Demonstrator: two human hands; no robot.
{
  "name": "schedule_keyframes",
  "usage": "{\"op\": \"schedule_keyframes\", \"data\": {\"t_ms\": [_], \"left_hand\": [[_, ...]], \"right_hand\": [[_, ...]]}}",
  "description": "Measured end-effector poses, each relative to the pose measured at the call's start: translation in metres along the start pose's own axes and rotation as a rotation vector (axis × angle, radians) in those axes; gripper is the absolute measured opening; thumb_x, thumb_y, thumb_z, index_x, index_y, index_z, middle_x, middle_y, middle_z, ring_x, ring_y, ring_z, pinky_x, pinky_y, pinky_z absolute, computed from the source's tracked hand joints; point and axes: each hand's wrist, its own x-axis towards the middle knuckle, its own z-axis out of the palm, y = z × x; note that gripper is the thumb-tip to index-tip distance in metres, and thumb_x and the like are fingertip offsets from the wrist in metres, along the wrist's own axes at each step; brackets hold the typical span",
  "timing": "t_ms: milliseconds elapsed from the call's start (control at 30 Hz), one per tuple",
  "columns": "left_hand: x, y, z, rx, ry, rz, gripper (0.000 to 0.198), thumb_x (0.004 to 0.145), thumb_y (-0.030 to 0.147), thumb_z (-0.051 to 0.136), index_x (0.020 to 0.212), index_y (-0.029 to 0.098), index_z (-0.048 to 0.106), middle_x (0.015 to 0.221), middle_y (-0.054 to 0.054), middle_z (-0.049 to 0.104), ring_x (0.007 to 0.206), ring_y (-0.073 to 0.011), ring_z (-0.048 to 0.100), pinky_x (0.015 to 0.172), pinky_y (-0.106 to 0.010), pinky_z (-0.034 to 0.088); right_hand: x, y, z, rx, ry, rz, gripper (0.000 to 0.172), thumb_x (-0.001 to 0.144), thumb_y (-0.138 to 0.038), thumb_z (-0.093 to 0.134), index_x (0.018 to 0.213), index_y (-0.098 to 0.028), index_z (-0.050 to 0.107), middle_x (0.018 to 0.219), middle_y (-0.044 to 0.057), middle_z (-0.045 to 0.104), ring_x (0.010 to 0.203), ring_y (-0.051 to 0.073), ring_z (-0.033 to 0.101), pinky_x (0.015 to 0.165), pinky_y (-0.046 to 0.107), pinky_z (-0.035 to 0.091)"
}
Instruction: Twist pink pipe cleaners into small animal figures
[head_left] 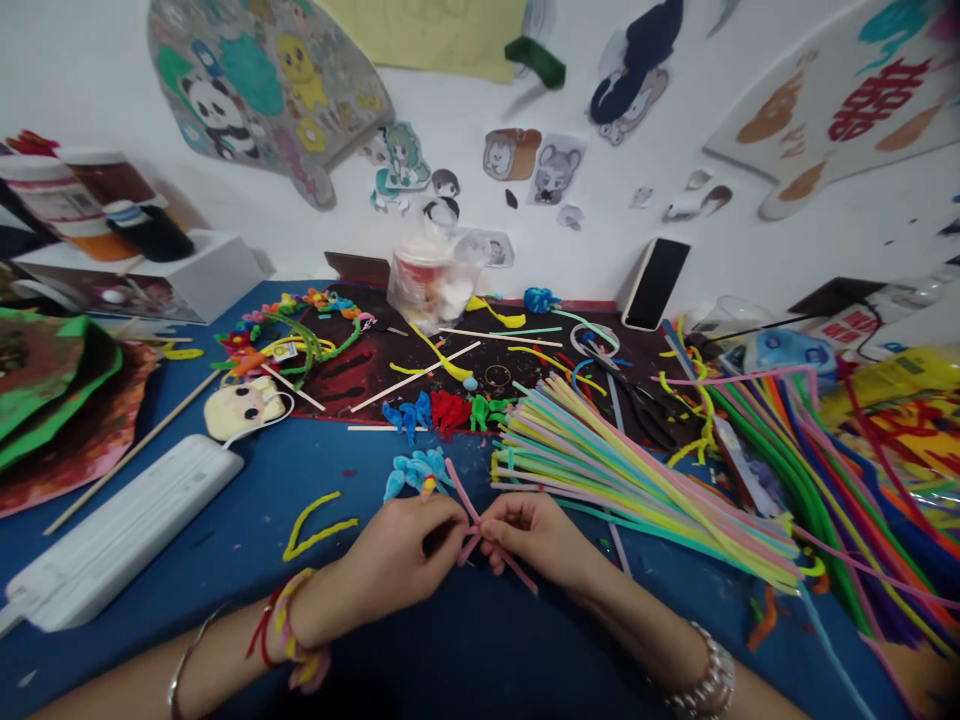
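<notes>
From where I stand, a white power strip (124, 530) lies at the far left of the table (262, 630), and then a bent yellow stem (296, 530). Next comes the left hand (409, 545), its grip narrow, thumb and fingertips pinching the fuzzy pink stem (463, 490). A light-blue fuzzy cluster (412, 472) sits just beyond its knuckles.

The pink stem is between the two hands, right at their fingertips, so neither is nearer. Its long axis slants from up beside the blue cluster down toward the person's right, with short pink parts crossing near the middle. The right hand (544, 535) closes the row, its grip pinched narrow on that same crossing. Just past it spreads a pastel bundle of stems (652, 490).

The fingertips hide the crossing itself; I can't tell whether it is one folded stem or several twisted together. Both forearms are cut off at the bottom edge.
</notes>
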Motion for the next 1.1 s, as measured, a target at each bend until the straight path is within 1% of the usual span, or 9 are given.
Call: {"op": "schedule_keyframes", "data": {"t_ms": [133,233,300,367,433,633,767,933,1100], "left_hand": [[0.007,-0.002,0.002,-0.52,-0.254,-0.295,0.021,0.086,0.026,0.038,0.075,0.015,0.052,0.063,0.003,0.053,0.041,-0.0062,0.045,0.04,-0.017,0.033],[0.01,-0.006,0.004,-0.659,-0.353,-0.364,0.023,0.087,0.029,0.033,0.078,0.015,0.049,0.063,0.004,0.049,0.036,-0.0048,0.041,0.035,-0.017,0.028],[0.009,-0.005,0.004,-0.554,-0.304,-0.303,0.026,0.088,0.031,0.032,0.078,0.016,0.051,0.065,0.003,0.05,0.042,-0.0062,0.044,0.04,-0.017,0.032],[0.007,-0.002,0.002,-0.367,-0.196,-0.161,0.025,0.089,0.028,0.035,0.078,0.017,0.054,0.069,0.001,0.054,0.056,-0.0088,0.049,0.052,-0.019,0.038],[0.005,0.0,0.0,-0.223,-0.126,-0.041,0.022,0.088,0.025,0.038,0.078,0.018,0.056,0.072,0.001,0.056,0.064,-0.0105,0.05,0.059,-0.02,0.038],[0.003,-0.001,0.0,-0.048,-0.09,0.022,0.009,0.083,0.022,0.047,0.078,0.018,0.052,0.068,0.001,0.054,0.058,-0.0107,0.047,0.053,-0.021,0.033],[0.002,-0.001,-0.001,-0.047,-0.09,0.057,0.008,0.084,0.018,0.045,0.081,0.018,0.052,0.074,0.0,0.054,0.064,-0.0113,0.048,0.06,-0.022,0.036],[0.001,0.001,-0.003,-0.055,-0.043,0.106,0.016,0.082,0.009,0.041,0.079,0.018,0.054,0.08,-0.001,0.055,0.07,-0.0124,0.048,0.065,-0.024,0.036],[0.003,0.005,-0.005,-0.302,-0.077,-0.064,0.013,0.082,0.013,0.043,0.079,0.017,0.055,0.072,0.001,0.055,0.062,-0.01,0.049,0.057,-0.021,0.037]], "right_hand": [[0.0,0.001,0.003,-0.044,-0.01,-0.015,0.033,0.066,-0.044,0.068,0.068,-0.012,0.059,0.054,-0.001,0.059,0.042,0.007,0.052,0.038,0.017,0.036],[0.0,0.001,0.003,-0.038,-0.023,-0.025,0.032,0.067,-0.044,0.067,0.069,-0.013,0.059,0.051,-0.003,0.058,0.039,0.006,0.049,0.036,0.016,0.035],[0.0,0.001,0.002,-0.031,-0.033,-0.023,0.032,0.067,-0.044,0.067,0.068,-0.013,0.057,0.052,-0.003,0.057,0.039,0.006,0.048,0.036,0.016,0.035],[0.0,0.002,0.001,-0.029,-0.032,-0.024,0.033,0.066,-0.045,0.067,0.068,-0.013,0.057,0.055,-0.003,0.057,0.041,0.006,0.05,0.036,0.016,0.035],[0.0,0.002,0.0,-0.027,-0.029,-0.03,0.034,0.066,-0.045,0.068,0.069,-0.014,0.056,0.057,-0.003,0.058,0.043,0.006,0.051,0.037,0.017,0.037],[0.002,0.003,-0.001,-0.029,-0.026,-0.046,0.035,0.067,-0.046,0.067,0.069,-0.013,0.056,0.058,-0.002,0.059,0.043,0.006,0.052,0.04,0.017,0.038],[0.001,0.002,-0.001,-0.04,-0.02,-0.051,0.035,0.067,-0.047,0.066,0.069,-0.013,0.057,0.058,-0.001,0.06,0.043,0.006,0.052,0.038,0.017,0.035],[0.0,0.0,-0.001,-0.056,-0.005,-0.08,0.034,0.068,-0.046,0.065,0.068,-0.012,0.058,0.053,-0.002,0.058,0.042,0.006,0.051,0.041,0.018,0.037],[0.001,0.0,0.0,-0.046,0.004,-0.076,0.035,0.067,-0.047,0.066,0.069,-0.012,0.057,0.057,-0.002,0.058,0.043,0.006,0.052,0.037,0.016,0.035]]}}
